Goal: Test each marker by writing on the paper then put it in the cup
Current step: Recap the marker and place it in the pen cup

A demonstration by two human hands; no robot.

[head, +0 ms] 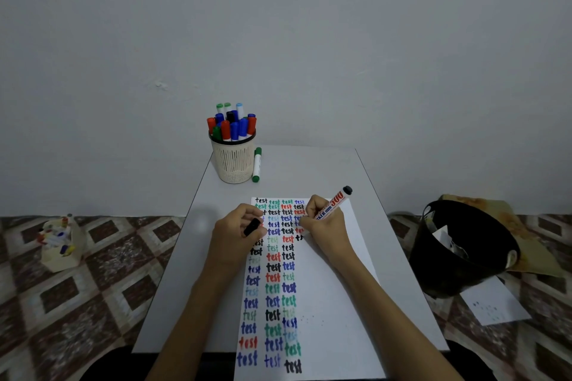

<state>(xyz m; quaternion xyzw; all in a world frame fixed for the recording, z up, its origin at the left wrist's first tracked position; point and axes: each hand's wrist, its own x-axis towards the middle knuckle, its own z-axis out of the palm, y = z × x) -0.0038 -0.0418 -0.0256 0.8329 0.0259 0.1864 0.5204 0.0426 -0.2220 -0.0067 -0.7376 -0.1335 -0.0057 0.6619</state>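
The left hand [238,232] and right hand [325,223] are bare, forearms uncovered; dark clothing [117,365] is worn below.

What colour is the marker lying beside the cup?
The marker is white with green ends; head view.

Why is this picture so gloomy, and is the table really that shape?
Head view: dim, flat, bluish light with only faint shadows; a soft pale sheen on the table beside the left hand; the wide lens splays the table's edges; the box of markers at far left looks soft.

The table [309,170] bears paper [325,334], cup [233,161], green marker [257,164].
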